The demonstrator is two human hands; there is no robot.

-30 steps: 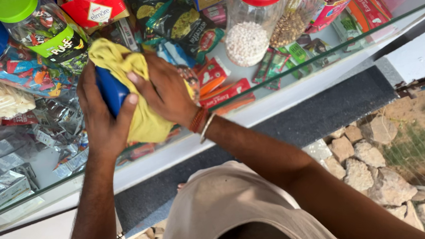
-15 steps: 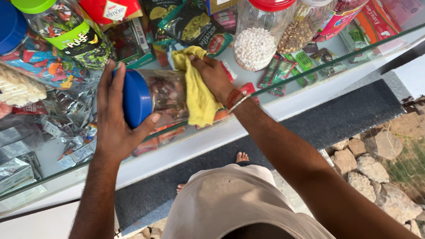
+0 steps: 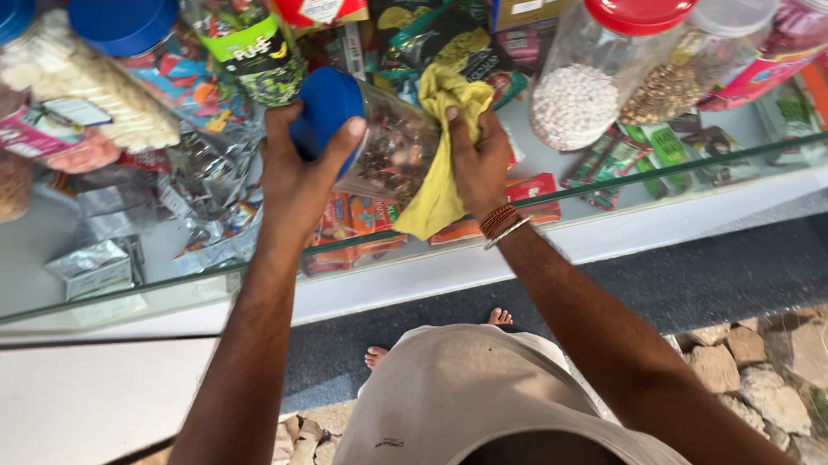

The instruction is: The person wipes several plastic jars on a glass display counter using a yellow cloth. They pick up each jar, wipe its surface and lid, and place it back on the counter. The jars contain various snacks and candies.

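Note:
My left hand (image 3: 298, 177) grips the blue lid end of a clear plastic jar (image 3: 391, 147) that lies tilted on its side above the glass counter (image 3: 146, 290). The jar holds dark wrapped sweets. My right hand (image 3: 479, 155) presses a yellow cloth (image 3: 439, 177) against the jar's far end, and the cloth hangs down below that hand. Bangles circle my right wrist.
Several jars stand on the counter: blue-lidded ones (image 3: 120, 49) at the left, a red-lidded jar of white balls (image 3: 606, 54) and clear-lidded ones (image 3: 713, 56) at the right. Snack packets (image 3: 438, 27) lie behind and under the glass. Stones (image 3: 763, 363) and a dark mat lie below.
The jar has been tipped so its blue lid faces me more, and the cloth has slid from over the lid to the jar's far end. Both hands have shifted a little right.

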